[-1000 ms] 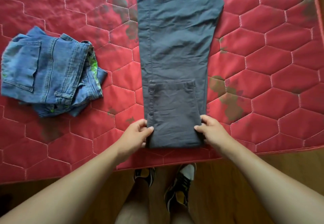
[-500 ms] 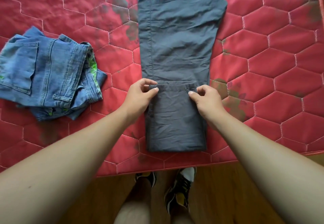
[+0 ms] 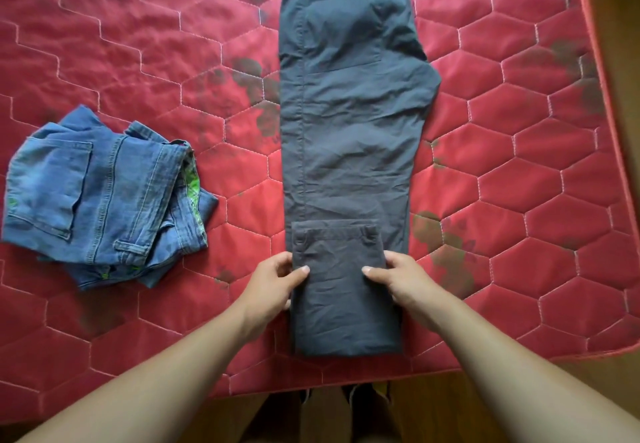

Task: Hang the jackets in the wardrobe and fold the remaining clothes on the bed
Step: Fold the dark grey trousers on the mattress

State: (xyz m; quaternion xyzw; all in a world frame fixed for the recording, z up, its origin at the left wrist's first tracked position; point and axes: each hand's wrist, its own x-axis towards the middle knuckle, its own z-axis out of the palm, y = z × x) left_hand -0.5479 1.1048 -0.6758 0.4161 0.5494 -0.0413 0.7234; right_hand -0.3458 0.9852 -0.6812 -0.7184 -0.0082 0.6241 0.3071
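Grey trousers (image 3: 346, 130) lie on the bed (image 3: 138, 61), left hand (image 3: 273, 279) and right hand (image 3: 398, 276) pinching their folded end.

We can read no text, label, brand, number or sign anywhere in the frame: none on the grey trousers (image 3: 346, 130) in the middle, and none on the red quilted bed (image 3: 519, 200). On the folded jeans (image 3: 104, 196) at the left of the frame there are small green marks, on the back pocket and near the lower edge. They are too small and blurred for us to tell whether they are lettering or a logo.
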